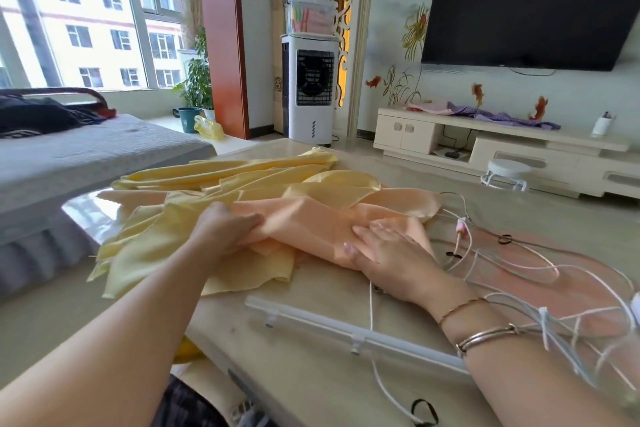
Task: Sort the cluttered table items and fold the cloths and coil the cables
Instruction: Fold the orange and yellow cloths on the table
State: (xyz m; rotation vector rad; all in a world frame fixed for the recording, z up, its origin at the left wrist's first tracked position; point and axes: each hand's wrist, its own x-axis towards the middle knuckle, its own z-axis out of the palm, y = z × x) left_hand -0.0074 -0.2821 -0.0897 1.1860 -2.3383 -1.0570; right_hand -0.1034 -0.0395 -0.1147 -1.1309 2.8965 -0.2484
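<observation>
An orange cloth [311,218] lies crumpled across the middle of the table, on top of several yellow cloths [221,177] that spread to the left. My left hand [221,232] grips a fold of the orange cloth at its left side. My right hand [388,250] lies flat on the cloth's right part, fingers straight. White cables [512,267] loop in a tangle on the table to the right of my right hand, with a pink connector [461,225] among them.
A white plastic rail [346,329] lies across the near table. Black hair ties [505,238] sit among the cables, another black hair tie [424,411] lies near the front edge. A bed [86,156] stands to the left, a stool [507,172] and TV cabinet [485,146] beyond the table.
</observation>
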